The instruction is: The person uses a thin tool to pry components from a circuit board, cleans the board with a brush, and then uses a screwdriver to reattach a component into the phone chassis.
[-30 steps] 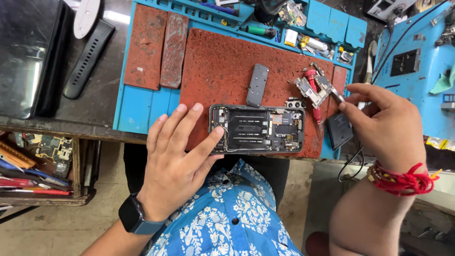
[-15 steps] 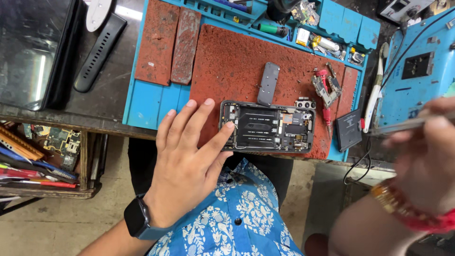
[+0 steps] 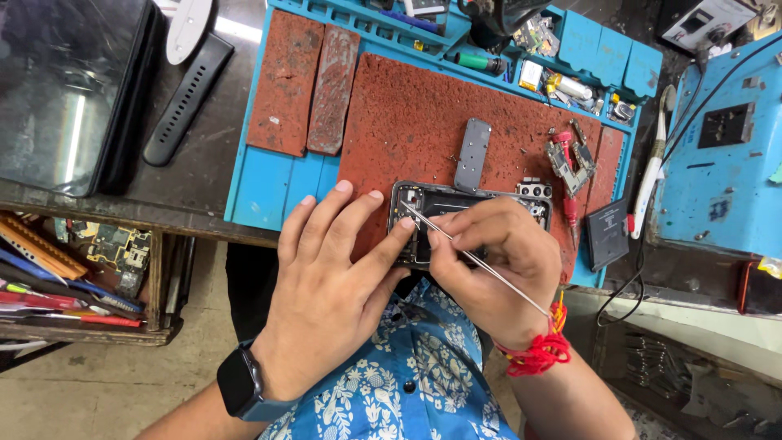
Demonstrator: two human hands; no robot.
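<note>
An opened phone [image 3: 423, 202] with its insides exposed lies at the near edge of a rust-red work mat [image 3: 407, 114]. My left hand [image 3: 334, 277] lies flat on the phone's left end, fingers spread, holding it down. My right hand [image 3: 493, 265] covers the phone's middle and right part and pinches thin metal tweezers [image 3: 472, 258], whose tips point at the phone's upper left corner. A smartwatch sits on my left wrist and a red thread band on my right wrist.
A grey metal plate [image 3: 473, 155], a small camera module [image 3: 533, 189] and red-handled tools [image 3: 570, 159] lie on the mat. A blue tray edge [image 3: 273, 183] surrounds it. A dark tablet [image 3: 69, 90] and watch strap [image 3: 189, 98] lie at left; a blue device [image 3: 717, 147] at right.
My right hand came in from the right with the tweezers and now rests over the phone. My left hand stayed pressed on the phone's left end.
</note>
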